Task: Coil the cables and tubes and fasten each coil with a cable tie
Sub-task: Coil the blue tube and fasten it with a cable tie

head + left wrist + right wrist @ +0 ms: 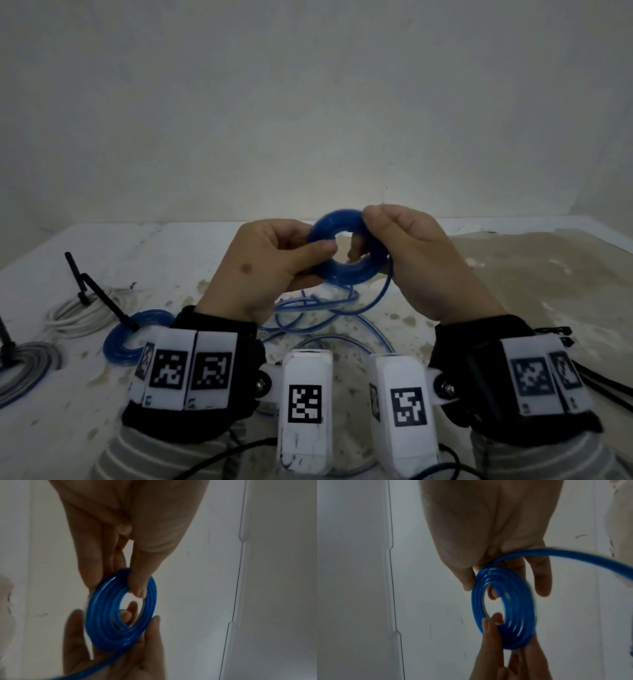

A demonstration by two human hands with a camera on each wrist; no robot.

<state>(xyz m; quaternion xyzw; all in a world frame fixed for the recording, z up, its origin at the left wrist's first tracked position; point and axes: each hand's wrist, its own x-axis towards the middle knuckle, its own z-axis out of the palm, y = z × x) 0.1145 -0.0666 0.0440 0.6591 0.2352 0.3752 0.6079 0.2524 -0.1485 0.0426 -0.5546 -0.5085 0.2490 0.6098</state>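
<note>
Both hands [267,260] [421,260] pinching blue tube coil [346,250] (mid-air), table [513,274] below

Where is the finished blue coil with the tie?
In the head view, the tied blue coil lies on the table at left, just beyond the left hand's wristband, beside the white coil.

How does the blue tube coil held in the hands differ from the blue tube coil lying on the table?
1. The held blue tube coil is pinched in the air by the left hand and right hand; the blue tube coil on the table lies flat.
2. The held coil has no tie and trails loose tube; the table coil carries a black cable tie.

Both are translucent blue tubing.
</note>
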